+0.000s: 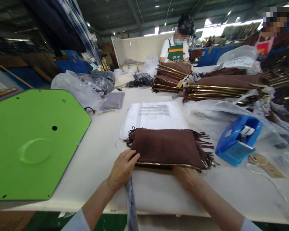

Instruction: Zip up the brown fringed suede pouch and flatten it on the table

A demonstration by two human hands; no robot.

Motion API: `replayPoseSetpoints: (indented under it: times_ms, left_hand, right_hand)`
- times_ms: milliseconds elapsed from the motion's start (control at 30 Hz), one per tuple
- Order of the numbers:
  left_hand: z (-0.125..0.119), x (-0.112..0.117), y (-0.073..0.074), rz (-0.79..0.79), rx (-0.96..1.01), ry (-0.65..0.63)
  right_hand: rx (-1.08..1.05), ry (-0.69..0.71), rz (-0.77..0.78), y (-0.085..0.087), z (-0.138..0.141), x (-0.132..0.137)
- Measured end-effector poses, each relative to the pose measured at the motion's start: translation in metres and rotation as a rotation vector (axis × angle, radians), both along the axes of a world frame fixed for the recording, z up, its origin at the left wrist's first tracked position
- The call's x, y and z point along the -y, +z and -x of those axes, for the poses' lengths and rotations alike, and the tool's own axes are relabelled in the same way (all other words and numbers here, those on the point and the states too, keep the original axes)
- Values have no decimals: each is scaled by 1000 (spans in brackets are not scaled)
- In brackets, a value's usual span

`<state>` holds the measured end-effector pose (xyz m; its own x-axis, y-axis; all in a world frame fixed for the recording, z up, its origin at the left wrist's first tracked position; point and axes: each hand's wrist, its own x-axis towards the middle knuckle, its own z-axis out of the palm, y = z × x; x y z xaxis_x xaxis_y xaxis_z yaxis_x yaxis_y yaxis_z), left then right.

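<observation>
A brown fringed zip pouch (165, 144) lies flat in front of me, its gold zipper edge facing my body. Tassels stick out from both short sides. My left hand (123, 166) is closed on the pouch's near left corner. Below that hand a grey strip (132, 205) hangs over the table's front edge. My right hand (186, 175) reaches in under the zipper edge, so its fingers are hidden inside the pouch opening. Behind the pouch, partly under it, is a stack of white printed plastic bags (156, 115).
A green board (38, 112) covers the left of the table (101, 154). To the right stand a blue tape dispenser (238, 138) and a brown tag (267, 165) with string. Stacked brown pouches (221, 85) and clear plastic lie behind. Across the table is a co-worker in a green apron (175, 53).
</observation>
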<state>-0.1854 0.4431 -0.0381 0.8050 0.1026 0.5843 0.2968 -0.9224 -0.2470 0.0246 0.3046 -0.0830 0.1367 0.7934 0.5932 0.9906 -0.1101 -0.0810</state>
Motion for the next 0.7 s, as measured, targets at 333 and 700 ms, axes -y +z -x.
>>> replayPoseSetpoints:
  times_ms: [333,700]
  left_hand:
    - [0,2,-3,-76,-14,57]
    - [-57,93,-15,189,-158,-263]
  right_hand:
    - [175,272,-152,8,9,95]
    - [-363,-246,-124,-7,-33,92]
